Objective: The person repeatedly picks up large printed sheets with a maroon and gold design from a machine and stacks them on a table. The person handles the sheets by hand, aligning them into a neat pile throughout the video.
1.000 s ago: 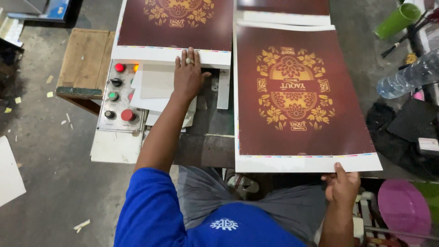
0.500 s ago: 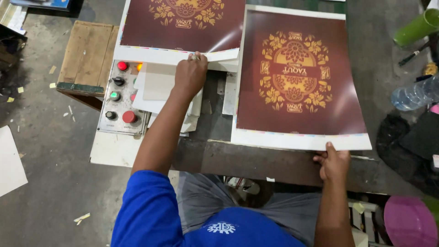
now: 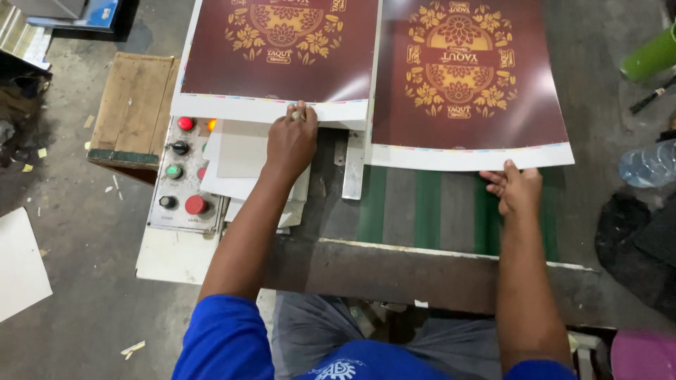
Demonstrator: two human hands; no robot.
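Observation:
Two large maroon printed sheets with gold floral ornament and white margins lie side by side on a machine table. My left hand [image 3: 291,139] rests on the near white margin of the left sheet [image 3: 282,63], fingers curled at its edge. My right hand [image 3: 517,188] pinches the near white edge of the right sheet [image 3: 465,91], thumb on top and fingers under it. Green feed belts [image 3: 428,207] show beneath the right sheet's near edge.
A control panel [image 3: 182,176] with red, green and black buttons sits left of my left arm, with loose white papers [image 3: 236,165] beside it. A wooden crate [image 3: 130,109] stands farther left. A plastic water bottle [image 3: 648,163] and a green cylinder [image 3: 648,60] lie at right.
The right sheet has slid away from me across the table, exposing the green belts. My right hand moved forward with it; my left hand shifted up onto the left sheet's margin.

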